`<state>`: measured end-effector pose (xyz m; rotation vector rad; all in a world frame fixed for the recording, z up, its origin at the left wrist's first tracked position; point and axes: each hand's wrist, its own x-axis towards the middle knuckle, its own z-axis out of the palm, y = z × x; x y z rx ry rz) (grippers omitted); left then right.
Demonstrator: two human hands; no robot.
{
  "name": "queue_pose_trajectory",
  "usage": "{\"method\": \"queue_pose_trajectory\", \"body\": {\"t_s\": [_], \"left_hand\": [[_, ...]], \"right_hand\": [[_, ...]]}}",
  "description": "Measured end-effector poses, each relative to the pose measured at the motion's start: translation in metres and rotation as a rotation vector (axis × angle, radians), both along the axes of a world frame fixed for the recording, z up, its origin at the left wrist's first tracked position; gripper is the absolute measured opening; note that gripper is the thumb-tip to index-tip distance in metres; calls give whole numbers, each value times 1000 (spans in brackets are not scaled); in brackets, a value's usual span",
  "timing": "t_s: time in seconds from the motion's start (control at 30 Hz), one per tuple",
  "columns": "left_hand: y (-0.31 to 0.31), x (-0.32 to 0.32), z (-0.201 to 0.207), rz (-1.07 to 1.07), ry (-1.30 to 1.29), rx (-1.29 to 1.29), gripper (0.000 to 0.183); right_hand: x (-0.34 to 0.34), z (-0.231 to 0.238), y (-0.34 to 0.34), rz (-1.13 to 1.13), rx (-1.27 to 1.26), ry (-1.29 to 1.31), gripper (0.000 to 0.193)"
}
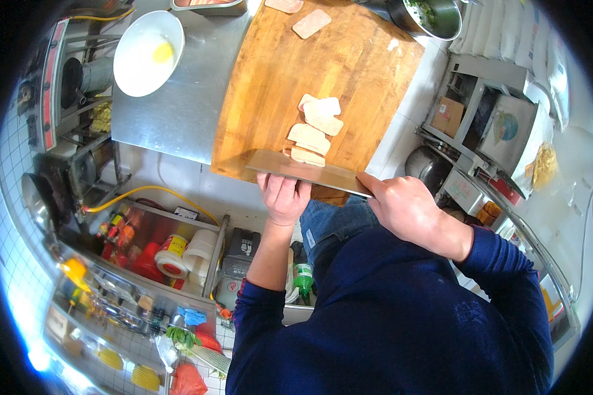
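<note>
My right hand [405, 207] grips a broad-bladed cleaver [296, 169] at its right end, index finger stretched along the blade. The blade lies across the near end of a wooden cutting board [369, 79]. My left hand [285, 199] is on the near side of the blade, its fingers bent and close together against it; the blade hides whatever they hold. Just beyond the cleaver, several pale pink slices of what looks like luncheon meat [310, 138] overlap in a row. Another slice [311, 24] lies apart near the far end of the board.
A white bowl [130, 62] with a yolk-like yellow blob stands on the steel counter [194, 99] to the left. At the far right is a metal pot [447, 23] with chopped greens. A drawer of bottles and tubs [171, 257] sits lower left; shelving [474, 112] stands right.
</note>
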<state>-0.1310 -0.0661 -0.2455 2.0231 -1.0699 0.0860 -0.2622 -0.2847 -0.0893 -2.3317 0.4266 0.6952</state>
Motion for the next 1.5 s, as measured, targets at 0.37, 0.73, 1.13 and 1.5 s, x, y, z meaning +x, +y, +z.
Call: {"method": "queue_pose_trajectory", "body": {"t_s": [0.37,0.73,1.13,1.5], "left_hand": [[0,-2,-3,-2,17,-40,25],[6,-5,-7,19,-75,4,25],[1,-2,-1,31,-25,-25,27],[6,-2,-5,9,4,-23,27]], "right_hand": [[-3,-36,2,-107,68,-20,37],[-27,16,-5,-43,42,-11,36],[-14,16,-2,-20,16,27,23],[6,-16,10,17,-7,149,38]]}}
